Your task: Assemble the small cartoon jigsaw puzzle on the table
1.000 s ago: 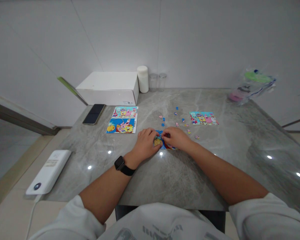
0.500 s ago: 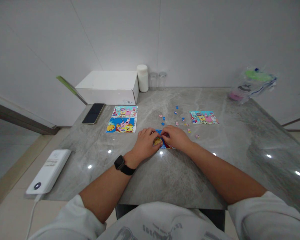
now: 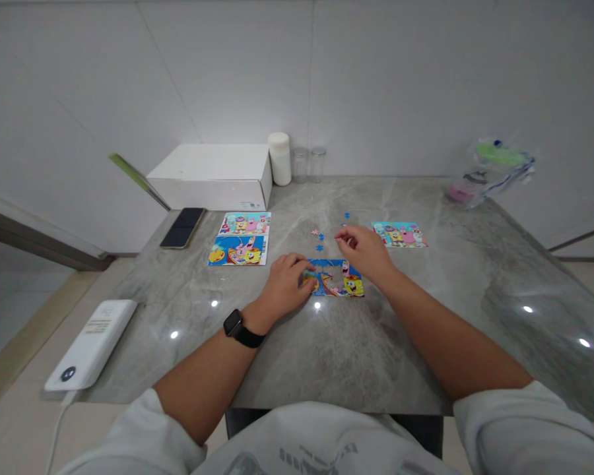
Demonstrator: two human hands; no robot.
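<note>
A partly assembled jigsaw puzzle (image 3: 354,285) lies flat on the table, with yellow and pink cartoon figures on blue and a grey gap in its middle. My left hand (image 3: 290,284), wearing a black watch, rests around its left end, thumb and fingers curled onto it. Above the puzzle's upper right side, my right hand (image 3: 369,254) has thumb and forefinger pinched together; what is between them is too small to make out. Loose puzzle pieces lie beyond the puzzle, among them a blue piece (image 3: 319,248) and a pink one (image 3: 315,232). My right hand hides others.
Left of the puzzle is a printed picture sheet (image 3: 238,251); a picture card (image 3: 400,235) lies to the right. A phone (image 3: 183,228), white box (image 3: 210,191), white bottle (image 3: 280,159) and two clear jars (image 3: 309,165) stand farther back. A power bank (image 3: 93,343) and plastic bag (image 3: 492,173) sit near the sides.
My right hand has lifted off the puzzle and moved up and right over the loose pieces, uncovering the puzzle's middle and right part. My left hand stays at the left end.
</note>
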